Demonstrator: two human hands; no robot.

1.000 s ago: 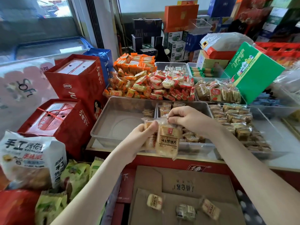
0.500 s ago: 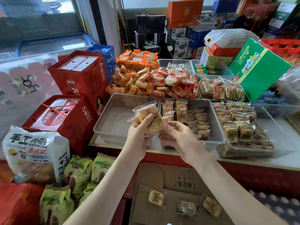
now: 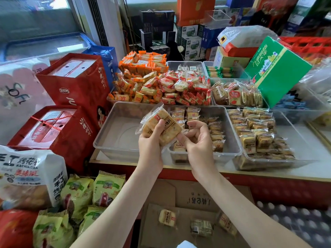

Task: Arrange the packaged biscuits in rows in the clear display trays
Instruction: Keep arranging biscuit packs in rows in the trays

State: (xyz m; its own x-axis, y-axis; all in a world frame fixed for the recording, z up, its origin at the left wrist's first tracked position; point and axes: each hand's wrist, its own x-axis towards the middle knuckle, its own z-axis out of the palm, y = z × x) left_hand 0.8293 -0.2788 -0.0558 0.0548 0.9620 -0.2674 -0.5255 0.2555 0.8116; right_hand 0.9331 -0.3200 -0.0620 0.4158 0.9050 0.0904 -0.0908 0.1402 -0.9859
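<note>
diagonally, biscuit packet [image 3: 162,127] in left hand [image 3: 150,145]

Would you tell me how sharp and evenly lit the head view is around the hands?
Head view: even daylight, soft shadows; biscuit packet in the left hand reads sharp, its wrapper glinting; wide-angle distortion bows the counter edge; background boxes look softer.
</note>
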